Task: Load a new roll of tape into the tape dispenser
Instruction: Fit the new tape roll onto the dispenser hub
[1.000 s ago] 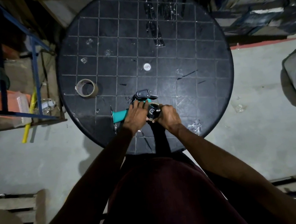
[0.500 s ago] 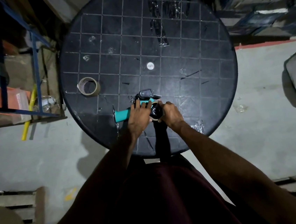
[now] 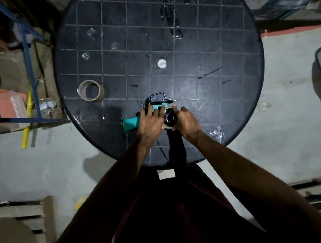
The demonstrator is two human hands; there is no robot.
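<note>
A tape dispenser with a teal handle (image 3: 131, 123) and a black head (image 3: 158, 98) lies on the round black table (image 3: 231, 86) near its front edge. My left hand (image 3: 150, 122) lies over the dispenser's body with fingers fairly straight, pressing it down. My right hand (image 3: 185, 121) grips a roll of tape (image 3: 169, 118) that sits on the dispenser's black hub, thumb and fingers curled round its rim. Most of that roll is hidden by my hands. A second brown tape roll (image 3: 91, 91) lies flat at the table's left.
Scraps of clear tape stick to the table top, some at the back (image 3: 173, 21) and front right (image 3: 217, 132). A small white disc (image 3: 162, 63) marks the table's middle. A blue metal rack (image 3: 28, 62) with clutter stands left. Wooden pallets lie on the floor.
The view has shifted slightly. Both hands stay on the dispenser and the roll, with only small finger movements around the hub.
</note>
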